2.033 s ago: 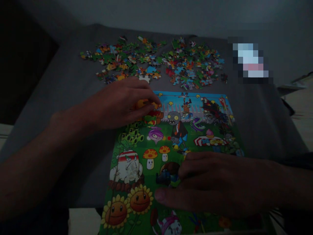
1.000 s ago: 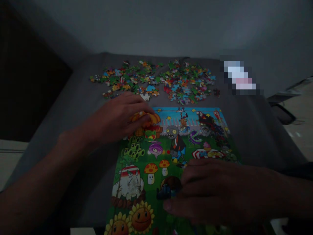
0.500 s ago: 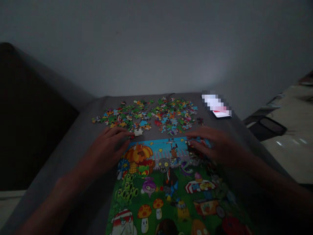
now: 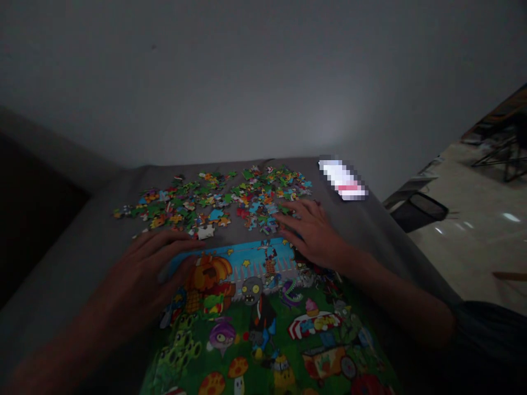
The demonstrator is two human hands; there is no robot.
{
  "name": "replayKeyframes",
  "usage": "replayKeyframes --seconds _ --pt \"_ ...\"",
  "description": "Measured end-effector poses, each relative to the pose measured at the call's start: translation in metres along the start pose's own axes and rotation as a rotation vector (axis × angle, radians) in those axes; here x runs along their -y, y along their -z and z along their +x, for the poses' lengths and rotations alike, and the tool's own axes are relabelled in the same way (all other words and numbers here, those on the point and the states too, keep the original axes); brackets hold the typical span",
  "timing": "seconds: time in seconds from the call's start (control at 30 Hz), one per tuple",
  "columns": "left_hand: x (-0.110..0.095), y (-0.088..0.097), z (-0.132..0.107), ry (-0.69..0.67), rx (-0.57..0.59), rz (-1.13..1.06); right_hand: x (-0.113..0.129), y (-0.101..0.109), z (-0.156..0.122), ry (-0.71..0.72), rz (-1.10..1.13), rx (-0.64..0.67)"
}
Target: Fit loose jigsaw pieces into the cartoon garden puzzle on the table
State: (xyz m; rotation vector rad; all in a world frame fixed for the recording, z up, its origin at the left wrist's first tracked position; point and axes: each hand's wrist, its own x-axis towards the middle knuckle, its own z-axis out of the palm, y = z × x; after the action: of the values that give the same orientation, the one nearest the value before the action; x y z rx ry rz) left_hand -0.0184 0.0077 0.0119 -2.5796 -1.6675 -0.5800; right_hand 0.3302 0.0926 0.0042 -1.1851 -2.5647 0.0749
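Observation:
A cartoon picture sheet (image 4: 263, 318) with plants and a zombie lies in front of me on grey cloth. Beyond its top edge spreads a wide scatter of small jigsaw puzzle pieces (image 4: 181, 200). My left hand (image 4: 144, 269) is over the sheet's upper left corner, fingers stretched out, their tips beside a pale puzzle piece (image 4: 206, 232). At the near right side of the scatter is my right hand (image 4: 308, 230), its fingers apart and reaching over the closest pieces. Whether those fingertips touch a piece is hard to tell in the dim light.
A lit phone (image 4: 343, 181) lies on the grey cloth (image 4: 370, 241) at the back right. Behind the surface rises a pale wall (image 4: 230, 82). To the right, below, are a shiny floor (image 4: 486, 236) and a dark-framed object (image 4: 428, 207).
My right hand has moved from the sheet's upper right corner forward to the puzzle pieces. My left hand stays by the upper left corner. The whole view has shifted to the right.

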Motion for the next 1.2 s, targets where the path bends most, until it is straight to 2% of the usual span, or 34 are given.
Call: replayKeyframes --seconds 0.23,0.4,0.5,0.6,0.67,0.77,0.83,0.87,0.93,1.03,1.1,1.2 --pt "-0.012 0.000 0.003 0.007 0.010 -0.068 0.001 -0.005 0.009 0.004 0.060 -0.030" --pt "-0.014 -0.003 0.003 -0.016 -0.005 -0.086 0.005 -0.006 0.011 -0.013 0.106 0.039" --pt "-0.014 -0.005 0.003 -0.048 -0.019 -0.092 0.006 -0.003 0.014 -0.017 0.245 -0.003" --pt "-0.015 -0.004 0.005 -0.084 -0.042 -0.082 0.005 0.012 0.011 0.014 0.429 -0.020" --pt "-0.017 -0.002 0.007 -0.105 -0.059 -0.074 0.006 0.027 0.004 0.060 0.521 0.045" --pt "-0.021 0.000 0.008 -0.141 -0.087 -0.056 0.011 0.044 -0.011 0.178 0.657 0.265" --pt "-0.022 -0.001 0.008 -0.163 -0.101 -0.042 0.015 0.046 -0.019 0.260 0.662 0.399" --pt "-0.022 -0.002 0.008 -0.169 -0.101 -0.036 0.016 0.044 -0.021 0.293 0.639 0.425" --pt "-0.020 -0.004 0.006 -0.167 -0.084 -0.032 0.018 0.038 -0.023 0.319 0.575 0.381" --pt "-0.016 -0.007 0.003 -0.156 -0.065 -0.032 0.017 0.033 -0.023 0.262 0.515 0.260" --pt "-0.013 -0.009 0.000 -0.145 -0.072 -0.035 0.015 0.035 -0.023 0.226 0.492 0.299" --pt "-0.012 -0.009 -0.002 -0.117 -0.072 -0.049 0.013 0.038 -0.026 0.251 0.480 0.423"
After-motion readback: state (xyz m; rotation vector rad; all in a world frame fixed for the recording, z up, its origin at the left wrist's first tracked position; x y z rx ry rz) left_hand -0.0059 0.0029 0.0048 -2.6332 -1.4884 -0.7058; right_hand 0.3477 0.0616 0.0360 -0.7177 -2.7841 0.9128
